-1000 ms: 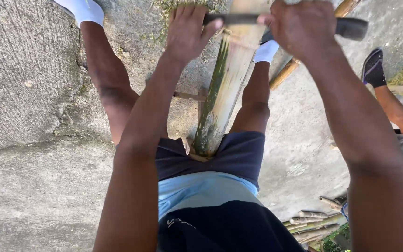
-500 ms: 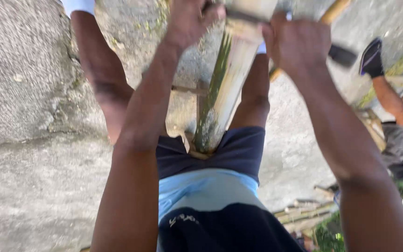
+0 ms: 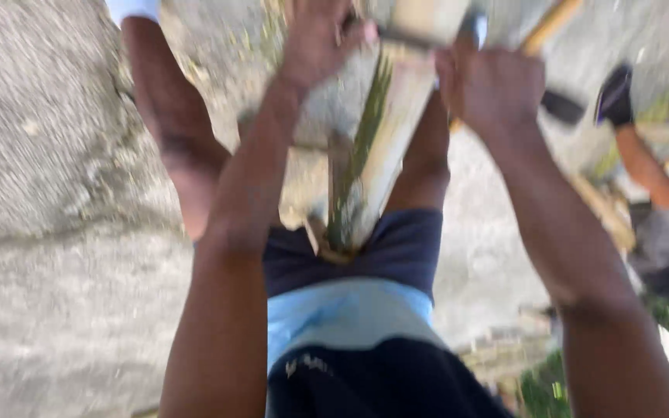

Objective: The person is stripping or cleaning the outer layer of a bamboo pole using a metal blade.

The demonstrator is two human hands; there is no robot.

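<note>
The concrete ground fills the view from nine o'clock down to six, rough and grey; you sit on it with both legs stretched toward twelve o'clock, dark shorts at the centre and a pale blue shirt hem just below them.

Between your thighs lies the bamboo, a split length with its pale inner face and a green edge showing; its long axis runs from the shorts at six o'clock up toward one o'clock, where it leaves the frame.

Across its far end sits a dark blade, lying roughly three to nine o'clock, square to the bamboo; the picture is blurred, so you cannot tell how deep it bites.

Your left hand grips the blade at eleven o'clock, fingers closed over it; your right hand is closed on its handle side at one o'clock, touching the bamboo; both are equally near.

At three o'clock another person's leg and dark shoe rest near more bamboo poles; split strips lie at five o'clock, well apart from your hands.
</note>
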